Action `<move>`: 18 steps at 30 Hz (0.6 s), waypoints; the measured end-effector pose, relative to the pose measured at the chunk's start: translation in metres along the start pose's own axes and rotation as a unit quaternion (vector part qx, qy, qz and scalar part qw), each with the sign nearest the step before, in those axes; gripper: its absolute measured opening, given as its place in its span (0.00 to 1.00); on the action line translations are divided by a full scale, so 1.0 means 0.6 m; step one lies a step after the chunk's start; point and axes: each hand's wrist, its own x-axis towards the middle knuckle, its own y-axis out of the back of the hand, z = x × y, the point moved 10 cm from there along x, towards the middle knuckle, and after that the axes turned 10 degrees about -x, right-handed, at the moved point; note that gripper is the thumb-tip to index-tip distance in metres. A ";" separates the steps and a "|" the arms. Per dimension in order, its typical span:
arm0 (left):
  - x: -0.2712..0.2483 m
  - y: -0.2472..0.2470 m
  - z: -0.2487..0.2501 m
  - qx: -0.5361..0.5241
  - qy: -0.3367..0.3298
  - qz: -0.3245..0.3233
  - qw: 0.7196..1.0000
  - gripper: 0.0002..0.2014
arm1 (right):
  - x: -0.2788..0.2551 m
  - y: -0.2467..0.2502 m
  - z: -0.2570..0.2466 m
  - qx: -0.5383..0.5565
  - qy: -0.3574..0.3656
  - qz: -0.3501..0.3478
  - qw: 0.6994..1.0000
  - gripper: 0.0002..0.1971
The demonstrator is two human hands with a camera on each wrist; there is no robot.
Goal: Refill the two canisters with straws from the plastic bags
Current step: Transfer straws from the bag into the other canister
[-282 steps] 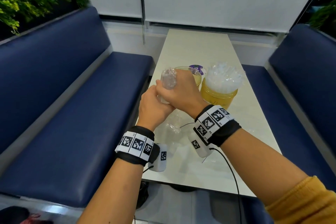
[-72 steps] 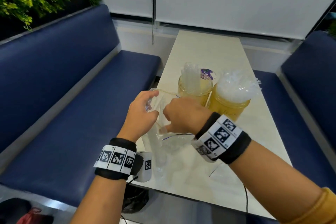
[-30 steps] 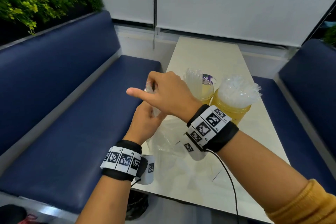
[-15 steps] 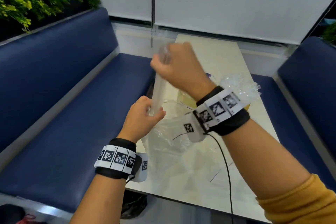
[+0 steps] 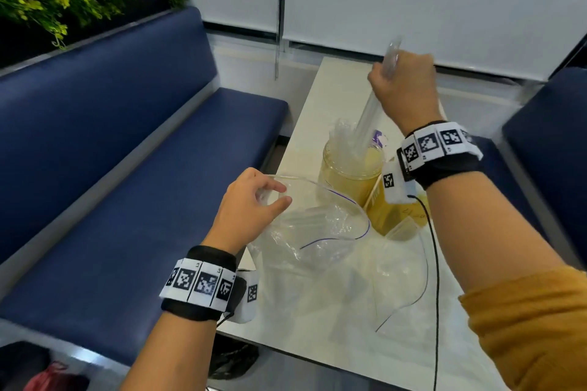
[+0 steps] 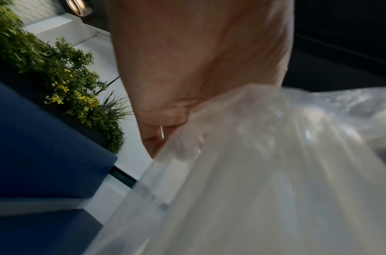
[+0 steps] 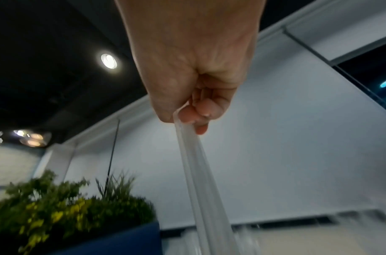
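While the right hand [image 5: 401, 86] stays fisted round a few clear straws [image 5: 368, 117], their lower ends dip into the left canister [image 5: 351, 173] on the table [image 5: 333, 79]. Left hand [image 5: 251, 203]: fingers curled, pinching the rim of an open bag [image 5: 317, 232] beside it. Second canister [image 5: 397, 213] mostly hidden behind the right wrist.

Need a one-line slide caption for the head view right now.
Right hand lowers straws into the left canister; left hand holds the plastic bag.
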 end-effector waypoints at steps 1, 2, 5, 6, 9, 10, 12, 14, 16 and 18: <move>0.001 -0.001 0.002 0.000 -0.002 -0.002 1.000 0.08 | -0.007 -0.029 0.000 -0.002 0.007 -0.019 1.000 0.16; 0.002 -0.003 0.004 0.004 -0.005 -0.005 1.000 0.08 | -0.015 -0.060 0.002 -0.004 0.008 -0.043 0.999 0.15; 0.005 -0.004 0.012 0.021 -0.017 -0.018 0.999 0.10 | -0.048 -0.147 0.019 -0.027 -0.011 -0.120 0.992 0.17; 0.005 -0.005 0.014 0.026 -0.020 -0.024 0.999 0.11 | -0.061 -0.171 0.027 -0.027 -0.019 -0.142 0.989 0.18; 0.007 -0.007 0.015 0.027 -0.014 -0.041 0.999 0.17 | -0.095 -0.223 0.050 -0.027 -0.048 -0.216 0.975 0.23; 0.007 -0.007 0.014 0.025 -0.008 -0.046 0.999 0.18 | -0.103 -0.233 0.056 -0.038 -0.057 -0.239 0.969 0.26; 0.008 -0.009 0.014 0.022 -0.002 -0.054 0.998 0.20 | -0.108 -0.231 0.062 -0.054 -0.068 -0.256 0.963 0.32; 0.008 -0.010 0.017 0.019 -0.006 -0.058 0.998 0.22 | -0.101 -0.206 0.062 -0.053 -0.077 -0.232 0.968 0.36; 0.007 -0.009 0.019 0.014 -0.007 -0.056 0.998 0.22 | -0.087 -0.162 0.054 -0.071 -0.071 -0.195 0.976 0.41; 0.007 -0.009 0.020 0.007 -0.004 -0.055 0.998 0.22 | -0.071 -0.112 0.034 -0.082 -0.058 -0.155 0.983 0.37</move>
